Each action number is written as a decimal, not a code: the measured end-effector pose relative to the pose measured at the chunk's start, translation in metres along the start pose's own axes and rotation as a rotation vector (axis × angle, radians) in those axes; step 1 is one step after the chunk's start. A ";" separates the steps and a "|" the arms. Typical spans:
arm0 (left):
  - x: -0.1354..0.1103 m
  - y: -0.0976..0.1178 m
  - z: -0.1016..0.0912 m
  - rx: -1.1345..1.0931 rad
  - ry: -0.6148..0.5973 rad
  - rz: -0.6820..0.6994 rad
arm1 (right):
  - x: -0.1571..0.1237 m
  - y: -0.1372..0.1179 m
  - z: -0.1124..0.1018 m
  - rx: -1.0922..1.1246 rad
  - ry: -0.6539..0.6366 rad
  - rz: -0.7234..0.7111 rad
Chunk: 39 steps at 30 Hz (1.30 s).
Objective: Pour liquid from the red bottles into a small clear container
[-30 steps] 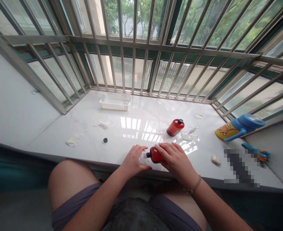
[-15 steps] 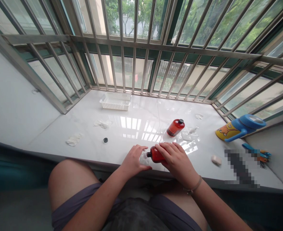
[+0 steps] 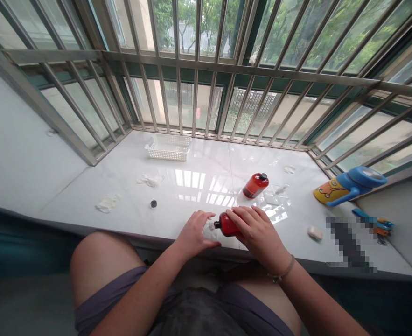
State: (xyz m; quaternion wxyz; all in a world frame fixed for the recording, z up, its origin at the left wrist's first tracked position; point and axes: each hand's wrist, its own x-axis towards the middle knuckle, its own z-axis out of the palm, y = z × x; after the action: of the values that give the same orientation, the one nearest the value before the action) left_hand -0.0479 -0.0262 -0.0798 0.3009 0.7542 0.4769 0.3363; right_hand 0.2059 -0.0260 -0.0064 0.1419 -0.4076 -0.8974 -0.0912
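Red bottle [image 3: 227, 225] on its side in both hands, close to the near edge of the white marble windowsill [image 3: 206, 158], dark neck pointing left. Right hand [image 3: 260, 235] over the bottle's body, right fingers [image 3: 242, 215] curled closed around it in a firm grip. Left hand [image 3: 195, 232] at the neck end, left fingers [image 3: 202, 217] bent over a small clear piece of plastic [image 3: 210, 230]; whether gripping it or not, impossible to tell. Just beyond, a second red bottle [image 3: 255, 185], black top angled toward the far right, beside a clear plastic sheet [image 3: 275, 195]. Farther left, a small black cap [image 3: 153, 204], crumpled white scraps [image 3: 150, 179] and a white plastic basket [image 3: 168, 148] against the far bars. Off to the right, a blue and yellow toy [image 3: 349, 186].
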 end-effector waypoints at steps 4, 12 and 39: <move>0.000 0.000 0.000 0.001 0.004 0.001 | 0.001 0.000 -0.002 -0.002 0.005 -0.007; 0.000 -0.002 0.001 -0.002 -0.002 -0.008 | 0.002 0.000 -0.003 -0.019 0.015 -0.022; -0.001 -0.005 0.002 -0.007 0.021 0.011 | 0.003 0.002 -0.008 -0.057 -0.002 -0.018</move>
State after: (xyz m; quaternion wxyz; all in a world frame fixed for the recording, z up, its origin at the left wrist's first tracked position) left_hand -0.0491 -0.0256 -0.0851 0.2970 0.7521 0.4747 0.3475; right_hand 0.2065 -0.0249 0.0027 0.1285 -0.4037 -0.8981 -0.1178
